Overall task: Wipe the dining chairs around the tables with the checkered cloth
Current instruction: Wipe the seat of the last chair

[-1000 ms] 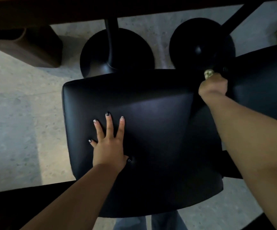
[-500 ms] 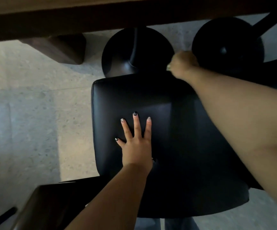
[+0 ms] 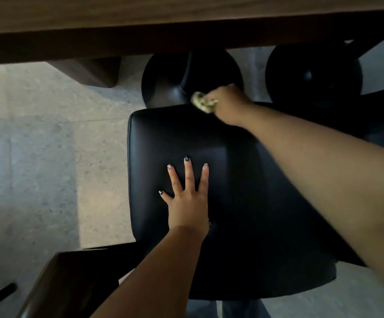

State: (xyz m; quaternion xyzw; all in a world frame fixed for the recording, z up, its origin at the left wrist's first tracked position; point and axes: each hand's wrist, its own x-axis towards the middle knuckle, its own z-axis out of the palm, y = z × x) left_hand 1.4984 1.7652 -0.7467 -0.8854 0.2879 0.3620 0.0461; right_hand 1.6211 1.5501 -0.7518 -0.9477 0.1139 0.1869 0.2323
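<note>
A black padded chair seat (image 3: 243,214) fills the middle of the head view. My left hand (image 3: 187,198) lies flat on it with fingers spread and straight. My right hand (image 3: 226,104) reaches to the seat's far edge and grips a bunched pale checkered cloth (image 3: 201,102), which sticks out to the left of the fist. Most of the cloth is hidden inside the hand.
A wooden table edge (image 3: 186,26) runs across the top. Below it stand two round black pedestal bases (image 3: 163,83) (image 3: 312,74) and a wooden table leg (image 3: 94,72). A wooden chair back (image 3: 55,288) shows at lower left. Grey speckled floor (image 3: 37,168) lies to the left.
My right hand has swept the cloth leftward along the seat's far edge, from the right corner toward the middle. The left hand has stayed flat on the seat.
</note>
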